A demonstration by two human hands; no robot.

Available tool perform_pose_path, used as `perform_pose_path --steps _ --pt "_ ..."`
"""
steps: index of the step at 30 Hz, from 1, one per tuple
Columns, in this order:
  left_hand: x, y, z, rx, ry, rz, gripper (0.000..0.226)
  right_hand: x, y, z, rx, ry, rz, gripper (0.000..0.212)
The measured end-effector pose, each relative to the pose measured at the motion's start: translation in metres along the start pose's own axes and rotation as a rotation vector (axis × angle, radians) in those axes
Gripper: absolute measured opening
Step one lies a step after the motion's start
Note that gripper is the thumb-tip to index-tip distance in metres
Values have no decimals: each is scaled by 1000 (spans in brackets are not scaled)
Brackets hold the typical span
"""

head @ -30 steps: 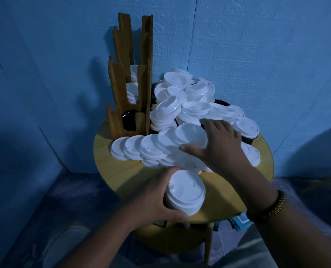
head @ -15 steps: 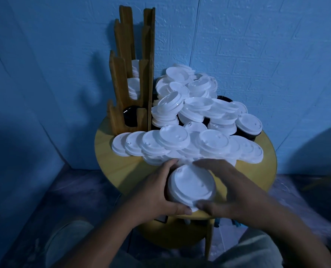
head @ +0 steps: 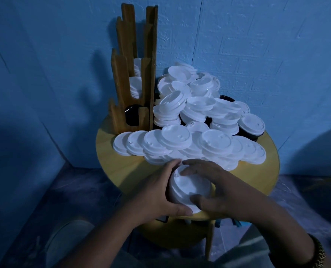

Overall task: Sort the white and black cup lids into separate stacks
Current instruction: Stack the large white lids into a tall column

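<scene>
On the head camera, my left hand (head: pixel 156 192) and right hand (head: pixel 218 190) cup the white stack (head: pixel 189 186) from either side at the near edge of the round surface (head: pixel 122 171). My fingers (head: pixel 196 163) are curled round its rim, with the thumbs on the near side. The stack stands upright between my palms, its axis vertical, and both hands are equally close to it. The loose heap of white lids (head: pixel 199 117) lies just beyond my fingertips, with my right hand slightly nearer. Black lids (head: pixel 247 133) seem buried at far right, though the dim light leaves me unsure.
</scene>
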State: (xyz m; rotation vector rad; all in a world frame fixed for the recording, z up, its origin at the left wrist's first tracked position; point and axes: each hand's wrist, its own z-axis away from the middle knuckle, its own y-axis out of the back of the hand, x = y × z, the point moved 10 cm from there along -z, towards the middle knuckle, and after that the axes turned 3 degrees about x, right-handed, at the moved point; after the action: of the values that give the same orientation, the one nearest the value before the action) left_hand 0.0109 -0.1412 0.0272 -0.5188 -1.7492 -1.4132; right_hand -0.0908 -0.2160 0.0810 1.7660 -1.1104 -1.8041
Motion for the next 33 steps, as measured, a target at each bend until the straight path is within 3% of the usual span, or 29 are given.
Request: perform_pose_path --steps 11,22,27,31,33 --pt "0 0 -1 -20 -4 32 119 -5 -1 -4 -87 18 48 50" --pt "6 -1 3 10 -37 -6 115 -12 -11 3 231 43 328 69" --pt "7 0 3 10 -41 -25 101 -10 -2 7 221 67 304 68" --pt "6 0 2 13 -39 -23 96 0 74 8 596 46 313 55" --pt "5 0 2 11 -40 -24 95 26 92 -3 572 -120 410 65"
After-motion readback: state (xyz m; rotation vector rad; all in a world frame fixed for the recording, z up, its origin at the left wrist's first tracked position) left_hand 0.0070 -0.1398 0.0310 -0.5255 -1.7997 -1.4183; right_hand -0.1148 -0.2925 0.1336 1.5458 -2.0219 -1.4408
